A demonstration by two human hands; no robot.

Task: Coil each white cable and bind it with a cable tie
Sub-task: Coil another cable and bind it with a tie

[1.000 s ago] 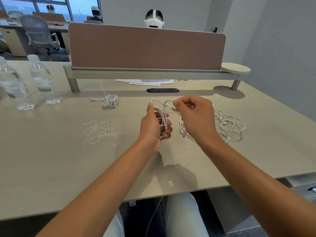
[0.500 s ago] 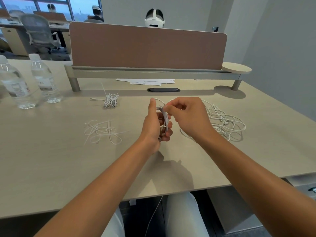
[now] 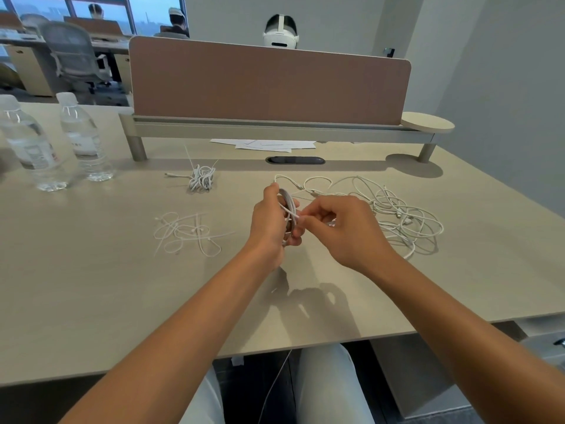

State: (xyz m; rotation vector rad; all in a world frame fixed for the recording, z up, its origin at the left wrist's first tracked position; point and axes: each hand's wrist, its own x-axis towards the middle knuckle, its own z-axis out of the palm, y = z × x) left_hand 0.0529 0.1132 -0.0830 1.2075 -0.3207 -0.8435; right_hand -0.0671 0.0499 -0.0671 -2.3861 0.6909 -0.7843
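Observation:
My left hand (image 3: 269,223) grips a small coil of white cable (image 3: 289,206) upright above the desk centre. Close on its right, my right hand (image 3: 345,228) pinches the same cable's strand between thumb and finger at the coil. To the right lies a loose tangle of white cables (image 3: 397,215). A coiled, tied cable (image 3: 201,178) rests further back on the left. A scatter of white cable ties (image 3: 186,234) lies on the desk left of my left hand.
Two water bottles (image 3: 58,142) stand at the far left. A brown divider screen (image 3: 269,84) on a rail closes the back, with papers (image 3: 266,144) and a black grommet (image 3: 295,160) under it. A person wearing a headset sits behind it.
My right hand has come down and left, from above the cable pile to right against the coil in my left hand. The left hand has kept its hold.

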